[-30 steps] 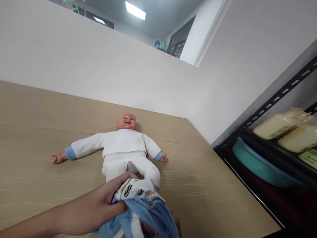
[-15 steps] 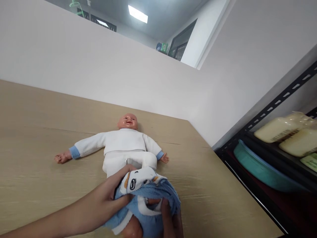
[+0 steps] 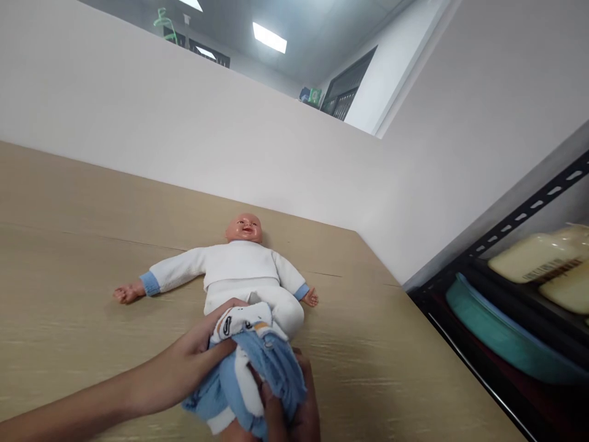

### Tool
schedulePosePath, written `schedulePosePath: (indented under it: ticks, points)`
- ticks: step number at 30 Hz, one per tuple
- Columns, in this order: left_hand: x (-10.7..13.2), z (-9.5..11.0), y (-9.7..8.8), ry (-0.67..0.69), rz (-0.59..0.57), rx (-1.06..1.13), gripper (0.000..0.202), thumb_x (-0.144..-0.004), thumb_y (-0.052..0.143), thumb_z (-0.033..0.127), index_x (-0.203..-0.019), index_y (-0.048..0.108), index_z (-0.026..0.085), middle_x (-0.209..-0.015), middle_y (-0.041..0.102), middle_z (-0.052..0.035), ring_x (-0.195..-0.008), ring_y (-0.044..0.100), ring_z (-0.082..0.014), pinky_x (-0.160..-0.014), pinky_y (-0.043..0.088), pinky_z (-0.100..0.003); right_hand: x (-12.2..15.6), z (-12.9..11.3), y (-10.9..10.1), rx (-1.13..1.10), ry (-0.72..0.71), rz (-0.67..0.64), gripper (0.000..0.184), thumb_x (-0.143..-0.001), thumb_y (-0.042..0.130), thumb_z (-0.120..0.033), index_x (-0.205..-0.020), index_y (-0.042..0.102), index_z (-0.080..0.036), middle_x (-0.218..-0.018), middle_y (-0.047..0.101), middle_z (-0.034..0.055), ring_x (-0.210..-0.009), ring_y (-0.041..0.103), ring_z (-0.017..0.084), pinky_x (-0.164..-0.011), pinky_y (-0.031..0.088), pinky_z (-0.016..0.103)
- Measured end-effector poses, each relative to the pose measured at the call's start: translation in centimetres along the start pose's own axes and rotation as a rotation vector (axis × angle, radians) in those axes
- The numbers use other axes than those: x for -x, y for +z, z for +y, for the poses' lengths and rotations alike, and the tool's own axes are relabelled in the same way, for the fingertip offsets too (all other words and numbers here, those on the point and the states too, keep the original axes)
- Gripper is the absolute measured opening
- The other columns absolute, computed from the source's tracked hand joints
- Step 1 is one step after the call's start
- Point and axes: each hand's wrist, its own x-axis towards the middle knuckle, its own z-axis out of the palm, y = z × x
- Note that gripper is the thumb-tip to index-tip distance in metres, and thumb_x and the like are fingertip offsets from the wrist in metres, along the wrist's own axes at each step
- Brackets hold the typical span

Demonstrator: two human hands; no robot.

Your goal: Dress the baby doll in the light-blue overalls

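A baby doll (image 3: pixel 243 261) lies on its back with its arms spread, in a white top with blue cuffs. Blue and white baby pants (image 3: pixel 271 353) with an embroidered animal face are bunched around its lower legs. My left hand (image 3: pixel 184 365) grips them on the left, thumb on the blue cloth and fingers behind the white part. On the right, my right hand (image 3: pixel 294 405) is closed on the blue fabric, partly cut off by the lower edge of the view. The doll's feet are mostly hidden; a bit of bare leg shows below a white cuff.
The doll lies on a wooden tabletop (image 3: pixel 368 356) against a white wall (image 3: pixel 207 135). A black metal rack (image 3: pixel 510 230) stands along the right edge, holding a teal basin (image 3: pixel 501 334) and cream-coloured packs (image 3: pixel 538 255).
The pants have been gathered and tilted to the left, the opening now narrower. My right hand has shifted left with the cloth. The whole view has swung slightly.
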Motion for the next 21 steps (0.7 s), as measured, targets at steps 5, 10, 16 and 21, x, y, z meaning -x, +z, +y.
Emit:
schedulePosePath:
  ticks: [5, 10, 16, 21]
  points:
    - [-0.3, 1.5, -0.2, 0.043, -0.110, 0.117, 0.056, -0.105, 0.063, 0.068, -0.151, 0.059, 0.036, -0.156, 0.062, -0.0007, -0.146, 0.054, -0.0305, -0.123, 0.048, -0.039, -0.4, -0.6, 0.1, 0.174, -0.223, 0.008, 0.034, -0.101, 0.059, -0.017, -0.133, 0.064, -0.029, -0.125, 0.070, 0.0086, -0.115, 0.073, 0.026, -0.095, 0.063, 0.037]
    - [-0.2, 1.5, -0.4, 0.040, -0.149, 0.077, 0.063, -0.105, 0.057, 0.076, -0.152, 0.056, 0.034, -0.161, 0.054, -0.0038, -0.159, 0.036, -0.0375, -0.125, 0.046, -0.043, -2.8, -0.7, -2.1, 0.331, -0.444, -0.112, 0.043, -0.096, 0.059, -0.012, -0.137, 0.060, -0.026, -0.127, 0.065, 0.0091, -0.117, 0.068, 0.024, -0.098, 0.060, 0.034]
    - [0.8, 0.7, 0.0, -0.048, -0.294, 0.242, 0.095, -0.099, 0.075, 0.069, -0.169, 0.016, 0.044, -0.161, 0.054, -0.0053, -0.146, 0.053, -0.0321, -0.122, 0.048, -0.046, -6.6, 1.2, -2.9, 0.241, -0.597, -0.146, 0.036, -0.094, 0.064, -0.013, -0.127, 0.056, -0.025, -0.115, 0.059, 0.0049, -0.104, 0.064, 0.020, -0.087, 0.059, 0.029]
    - [1.1, 1.3, 0.1, 0.008, -0.289, 0.103, 0.065, -0.106, 0.064, 0.070, -0.159, 0.041, 0.040, -0.147, 0.062, -0.0020, -0.132, 0.060, -0.0243, -0.120, 0.048, -0.037, -7.4, 1.7, -2.9, 0.147, -0.597, -0.113, 0.021, -0.108, 0.055, -0.038, -0.124, 0.055, -0.025, -0.111, 0.053, 0.0066, -0.102, 0.059, 0.024, -0.082, 0.057, 0.036]
